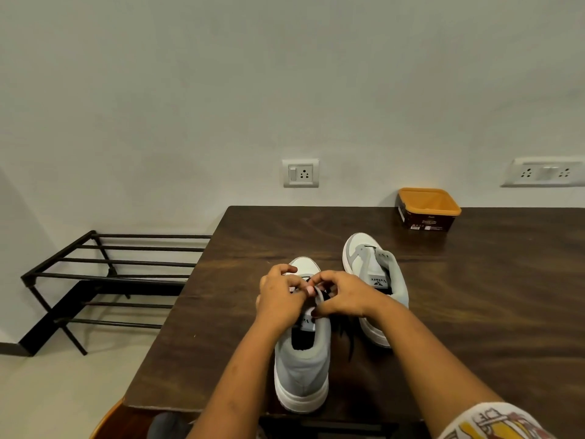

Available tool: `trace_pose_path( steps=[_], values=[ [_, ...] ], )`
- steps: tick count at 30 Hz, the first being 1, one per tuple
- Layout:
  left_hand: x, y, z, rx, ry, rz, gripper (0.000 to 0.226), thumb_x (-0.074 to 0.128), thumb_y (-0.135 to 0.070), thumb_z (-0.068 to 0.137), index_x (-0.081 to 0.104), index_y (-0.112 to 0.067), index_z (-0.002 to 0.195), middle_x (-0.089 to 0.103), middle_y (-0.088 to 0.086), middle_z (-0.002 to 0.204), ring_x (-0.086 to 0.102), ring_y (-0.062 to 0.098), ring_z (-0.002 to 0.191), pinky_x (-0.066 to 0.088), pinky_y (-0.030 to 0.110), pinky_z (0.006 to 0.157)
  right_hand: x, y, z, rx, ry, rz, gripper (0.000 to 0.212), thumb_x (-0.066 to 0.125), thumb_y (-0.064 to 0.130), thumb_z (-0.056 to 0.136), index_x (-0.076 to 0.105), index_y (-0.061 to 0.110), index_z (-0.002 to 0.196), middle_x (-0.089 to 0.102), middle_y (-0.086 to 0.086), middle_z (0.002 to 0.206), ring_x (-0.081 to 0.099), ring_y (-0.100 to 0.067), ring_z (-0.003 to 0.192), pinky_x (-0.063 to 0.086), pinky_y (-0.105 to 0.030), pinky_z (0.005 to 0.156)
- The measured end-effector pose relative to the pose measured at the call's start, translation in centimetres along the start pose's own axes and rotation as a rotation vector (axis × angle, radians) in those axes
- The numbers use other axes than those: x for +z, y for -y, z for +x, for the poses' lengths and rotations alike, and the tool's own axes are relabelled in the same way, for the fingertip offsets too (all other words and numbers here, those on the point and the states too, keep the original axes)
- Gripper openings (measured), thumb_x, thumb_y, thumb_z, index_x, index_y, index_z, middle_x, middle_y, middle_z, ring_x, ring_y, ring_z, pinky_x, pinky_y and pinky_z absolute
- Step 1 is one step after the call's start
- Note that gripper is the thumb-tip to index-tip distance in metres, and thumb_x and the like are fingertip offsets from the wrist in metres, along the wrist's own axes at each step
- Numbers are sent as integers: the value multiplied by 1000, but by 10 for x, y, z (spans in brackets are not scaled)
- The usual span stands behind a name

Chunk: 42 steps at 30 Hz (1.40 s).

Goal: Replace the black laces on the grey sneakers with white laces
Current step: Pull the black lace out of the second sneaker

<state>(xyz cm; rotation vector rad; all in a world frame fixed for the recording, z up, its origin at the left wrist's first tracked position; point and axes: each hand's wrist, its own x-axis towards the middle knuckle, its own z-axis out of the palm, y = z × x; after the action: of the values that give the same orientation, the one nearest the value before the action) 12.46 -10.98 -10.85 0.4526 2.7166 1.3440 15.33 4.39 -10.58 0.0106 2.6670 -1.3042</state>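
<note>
Two grey and white sneakers stand on the dark wooden table (pixel 474 280), heels toward me. The near sneaker (pixel 300 365) is in the middle; both my hands work over its lace area. My left hand (pixel 280 294) and my right hand (pixel 340 294) pinch the black lace (pixel 346 340), whose loose ends trail down between the shoes. My fingers hide the eyelets. The other sneaker (pixel 368 267) sits to the right and a little farther back, with a short bit of black lace near its toe. No white laces are in view.
An orange and brown tub (pixel 427 209) without a lid stands at the back of the table by the wall. A black metal rack (pixel 104 280) stands on the floor to the left. Wall sockets (pixel 300 173) are behind the table.
</note>
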Motion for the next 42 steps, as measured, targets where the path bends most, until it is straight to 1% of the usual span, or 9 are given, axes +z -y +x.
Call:
trace_pose_path(
  steps=[6,9,13,17,22,27,34,38,42],
  values=[
    [-43,-7,1,-157,-299,-1446,34,35,4,95,46,-16,71,69,0,87,68,15,79,52,24,78,3,0,0,26,-2,-19,44,80,18,70,60,36,105,57,3,110,58,-9,90,50,-24,86],
    [-48,3,3,-264,-409,-1664,29,34,-6,99,46,-18,76,64,1,83,59,10,58,50,27,70,4,2,2,14,6,-39,42,80,19,70,60,38,102,56,5,106,55,-7,87,49,-24,86],
    [-34,2,5,-63,-297,-837,20,46,-10,96,50,-22,80,53,-5,65,44,7,48,36,18,46,5,1,3,15,-12,-46,41,81,19,69,61,37,100,57,2,106,57,-10,84,50,-25,84],
    [-11,7,0,266,58,471,24,58,-25,85,53,-28,109,57,-4,95,59,17,86,52,34,73,4,-1,3,1,-7,-22,40,79,19,72,61,35,103,61,6,100,58,-6,83,51,-23,82],
    [6,6,0,322,-9,650,31,46,-36,96,61,-27,122,44,-5,122,46,15,108,48,30,79,3,-3,3,7,-14,-11,40,78,17,71,62,33,104,63,3,100,60,-7,80,53,-23,79],
    [-7,5,6,124,-165,-114,19,53,-16,94,71,-15,89,57,-7,116,54,13,113,45,27,89,4,-3,6,19,-24,-23,45,82,21,67,60,37,103,60,2,104,58,-9,83,51,-24,80],
    [-59,1,3,-198,-499,-1700,26,37,-17,102,51,-16,80,71,0,67,64,11,58,56,27,60,5,-1,4,28,-25,-30,42,81,19,69,59,37,100,56,2,108,56,-11,93,44,-18,77],
    [-61,11,6,-192,-434,-1174,21,42,-18,100,50,-19,80,56,0,67,41,1,40,33,13,39,5,-1,5,27,-22,-36,41,81,18,70,60,36,101,56,2,109,56,-13,99,43,-19,79],
    [-31,13,6,154,-75,21,11,62,-24,89,59,-23,99,60,-5,90,61,10,79,49,23,68,6,-3,7,14,-27,-38,41,81,19,69,60,37,99,59,1,106,57,-11,89,47,-20,78]
  ],
)
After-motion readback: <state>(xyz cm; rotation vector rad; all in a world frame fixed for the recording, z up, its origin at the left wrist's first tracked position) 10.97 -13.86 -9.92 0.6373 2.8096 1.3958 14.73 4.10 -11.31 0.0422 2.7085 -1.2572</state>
